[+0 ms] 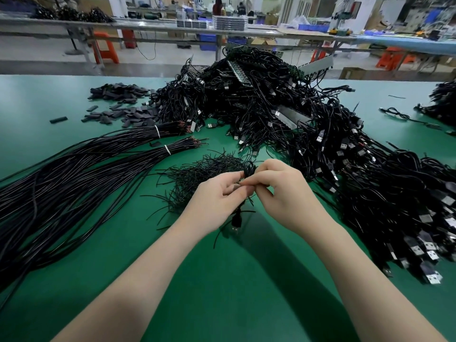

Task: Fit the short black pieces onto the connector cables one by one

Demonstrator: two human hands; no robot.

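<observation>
Two hands met over the middle of the green surface [74,280], fingertips almost touching. The left hand [217,196] had its fingers curled round a coiled black cable [248,169], whose plug [235,222] hung down below the palm just above the surface. The right hand [276,191] pinched something small at the same cable between thumb and forefinger; what exactly sat under those fingertips I could not make out, whether a short black piece or only the cable itself.

Just behind the hands lay a loose tangle of thin black wire ties [202,174]. To the left, long black cables [74,174] ran across the surface in two bundles, each bound near its stripped end with a white tie [167,149]. Farther back on the left sat a scattered heap of short black pieces [121,104], flat and dark, with one [58,119] lying apart from the rest. A great mound of black connector cables [283,112] with metal plugs filled the centre and spilled down the right side. Beyond the surface stood other long benches [148,27] and orange stools [104,49].
</observation>
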